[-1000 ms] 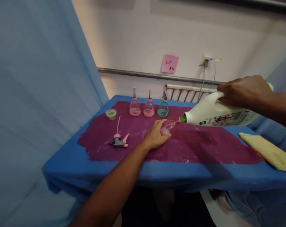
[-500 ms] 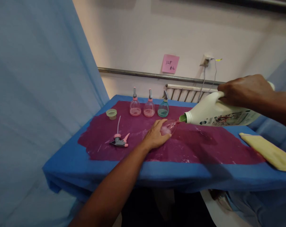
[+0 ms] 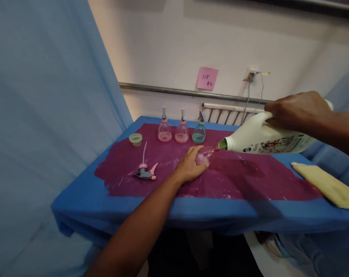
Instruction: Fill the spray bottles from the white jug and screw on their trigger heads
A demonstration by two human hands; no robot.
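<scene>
Wrapped around the base of a clear pink bottle [image 3: 208, 154], my left hand [image 3: 191, 164] tilts it to the right over the table. Some foamy liquid shows inside it. My right hand [image 3: 297, 109] grips the handle of a large cream jug [image 3: 267, 136], which is tipped to the left. The jug's green-lined mouth meets the bottle's neck. A pink and grey spray head [image 3: 145, 172] with a tube lies to the left of my left hand.
Two pink spray bottles [image 3: 164, 132] [image 3: 182, 133] and a teal one [image 3: 198, 134] stand at the back. A small green cup [image 3: 136, 140] is at the left, a yellow cloth [image 3: 329, 186] at the right. A maroon sheet [image 3: 163, 154] covers part of the blue tablecloth [image 3: 105, 211].
</scene>
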